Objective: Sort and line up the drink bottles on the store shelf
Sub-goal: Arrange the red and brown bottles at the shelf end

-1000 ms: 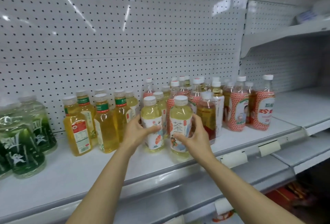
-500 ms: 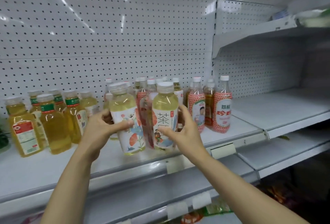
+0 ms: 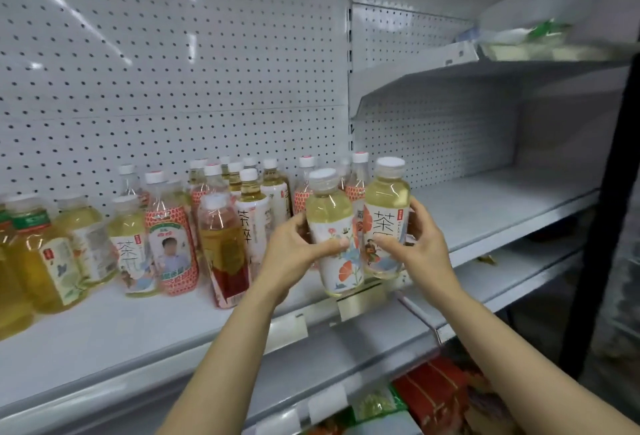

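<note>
- Left hand [image 3: 294, 251] has its grip wrapped around a pale yellow tea bottle with a flower label [image 3: 334, 237], thumb across the front of the label, fingers round the back.
- That bottle sits at the front edge of the shelf [image 3: 114, 323]. Long axis is mostly vertical with the white cap up, but it's tilted a bit, cap leaning left and base kicked out toward the camera.
- Right hand [image 3: 420, 247] is grasping a second tea bottle with big dark characters on the label [image 3: 386, 219], thumb in front, fingers behind.
- This one stands pretty much upright, cap up, just right of the first; the two look like they're touching.
- Behind and left there's a jumbled cluster of upright bottles, including a red-patterned bottle with a portrait label [image 3: 171, 247] and an amber one with a red label [image 3: 225, 247].
- Further left are yellow bottles with green neck bands [image 3: 38, 254].
- Perforated white back panel [image 3: 173, 70] behind it all.
</note>
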A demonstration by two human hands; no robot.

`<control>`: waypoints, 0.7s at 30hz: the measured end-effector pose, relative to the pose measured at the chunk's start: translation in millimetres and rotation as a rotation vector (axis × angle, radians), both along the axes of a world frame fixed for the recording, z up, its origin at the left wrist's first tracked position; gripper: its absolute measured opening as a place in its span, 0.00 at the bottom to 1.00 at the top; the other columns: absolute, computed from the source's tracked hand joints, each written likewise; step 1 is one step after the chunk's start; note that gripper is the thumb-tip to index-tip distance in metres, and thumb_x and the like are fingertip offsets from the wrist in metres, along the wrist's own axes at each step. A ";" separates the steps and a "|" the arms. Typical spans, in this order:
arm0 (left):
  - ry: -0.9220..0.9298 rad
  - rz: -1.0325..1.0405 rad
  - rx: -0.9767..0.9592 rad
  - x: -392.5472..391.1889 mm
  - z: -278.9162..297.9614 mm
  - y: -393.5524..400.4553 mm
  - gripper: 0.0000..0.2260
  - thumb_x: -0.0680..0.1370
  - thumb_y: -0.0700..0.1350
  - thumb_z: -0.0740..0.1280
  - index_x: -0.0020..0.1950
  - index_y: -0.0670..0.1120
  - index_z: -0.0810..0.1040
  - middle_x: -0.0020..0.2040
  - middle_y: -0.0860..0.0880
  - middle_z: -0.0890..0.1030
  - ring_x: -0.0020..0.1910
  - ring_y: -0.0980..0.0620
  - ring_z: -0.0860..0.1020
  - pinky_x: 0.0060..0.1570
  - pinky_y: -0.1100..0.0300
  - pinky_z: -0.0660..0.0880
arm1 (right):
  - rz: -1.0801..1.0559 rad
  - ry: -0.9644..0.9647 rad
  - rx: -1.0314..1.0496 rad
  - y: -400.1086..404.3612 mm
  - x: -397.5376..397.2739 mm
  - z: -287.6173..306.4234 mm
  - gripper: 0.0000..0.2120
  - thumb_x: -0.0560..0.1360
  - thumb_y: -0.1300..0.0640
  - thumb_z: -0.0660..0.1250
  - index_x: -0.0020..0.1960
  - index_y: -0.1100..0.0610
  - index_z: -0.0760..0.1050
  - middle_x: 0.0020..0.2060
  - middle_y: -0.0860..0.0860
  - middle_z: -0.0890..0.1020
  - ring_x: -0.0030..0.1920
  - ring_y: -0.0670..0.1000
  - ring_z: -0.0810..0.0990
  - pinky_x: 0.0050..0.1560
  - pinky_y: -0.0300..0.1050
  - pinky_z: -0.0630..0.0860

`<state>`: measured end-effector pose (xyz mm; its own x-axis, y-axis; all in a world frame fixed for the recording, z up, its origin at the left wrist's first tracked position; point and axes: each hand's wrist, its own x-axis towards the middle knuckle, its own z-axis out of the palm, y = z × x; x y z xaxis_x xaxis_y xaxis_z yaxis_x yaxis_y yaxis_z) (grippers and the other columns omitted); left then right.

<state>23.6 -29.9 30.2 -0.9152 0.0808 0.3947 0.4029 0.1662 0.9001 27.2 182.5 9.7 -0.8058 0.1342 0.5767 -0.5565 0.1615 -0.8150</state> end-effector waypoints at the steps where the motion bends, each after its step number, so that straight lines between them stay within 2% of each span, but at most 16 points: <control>1: 0.003 -0.006 0.001 -5.5 -2.6 12.8 0.22 0.66 0.43 0.81 0.58 0.46 0.81 0.51 0.52 0.86 0.51 0.53 0.84 0.50 0.56 0.81 | -0.024 -0.005 -0.005 12.2 -4.2 -1.3 0.34 0.68 0.62 0.78 0.69 0.47 0.68 0.58 0.46 0.81 0.57 0.41 0.80 0.55 0.42 0.79; 4: -0.004 0.002 -0.012 -18.8 -6.8 46.7 0.22 0.66 0.43 0.81 0.58 0.47 0.81 0.51 0.53 0.86 0.50 0.56 0.84 0.49 0.59 0.81 | -0.101 -0.028 -0.011 47.6 -20.1 -4.4 0.34 0.67 0.60 0.78 0.69 0.48 0.69 0.58 0.46 0.81 0.57 0.43 0.79 0.57 0.49 0.79; 7: -0.006 0.016 0.005 -32.7 -9.8 71.1 0.23 0.66 0.42 0.81 0.58 0.46 0.80 0.52 0.52 0.86 0.51 0.55 0.84 0.51 0.58 0.81 | -0.128 -0.040 -0.005 79.1 -45.5 -4.1 0.33 0.68 0.61 0.78 0.69 0.51 0.69 0.58 0.48 0.80 0.56 0.42 0.79 0.57 0.50 0.79; 13: 0.001 0.069 0.035 -47.2 -9.6 103.4 0.21 0.67 0.41 0.81 0.58 0.49 0.80 0.48 0.56 0.86 0.47 0.61 0.84 0.40 0.68 0.79 | -0.081 -0.116 0.095 117.2 -123.0 9.8 0.31 0.69 0.62 0.77 0.68 0.53 0.68 0.56 0.50 0.80 0.56 0.50 0.79 0.54 0.49 0.79; 18: 0.001 0.133 0.026 -48.8 -17.7 114.8 0.22 0.66 0.42 0.81 0.57 0.51 0.80 0.48 0.58 0.86 0.48 0.59 0.84 0.42 0.67 0.79 | 0.006 -0.196 0.132 109.0 -186.3 -2.4 0.33 0.70 0.64 0.75 0.69 0.55 0.65 0.59 0.54 0.79 0.58 0.53 0.78 0.57 0.52 0.78; 21: -0.015 0.170 0.013 -48.3 -26.6 117.5 0.23 0.65 0.44 0.81 0.58 0.52 0.80 0.50 0.57 0.86 0.49 0.59 0.84 0.47 0.63 0.80 | 0.048 -0.220 0.117 98.6 -211.0 -18.7 0.30 0.70 0.64 0.75 0.67 0.53 0.65 0.59 0.54 0.79 0.58 0.54 0.79 0.55 0.49 0.78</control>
<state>-24.7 87.5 3.5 -0.9210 -0.0807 0.3812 0.3568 0.2186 0.9082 -183.7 281.1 -8.9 -0.9177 0.0359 0.3957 -0.3766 0.2393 -0.8949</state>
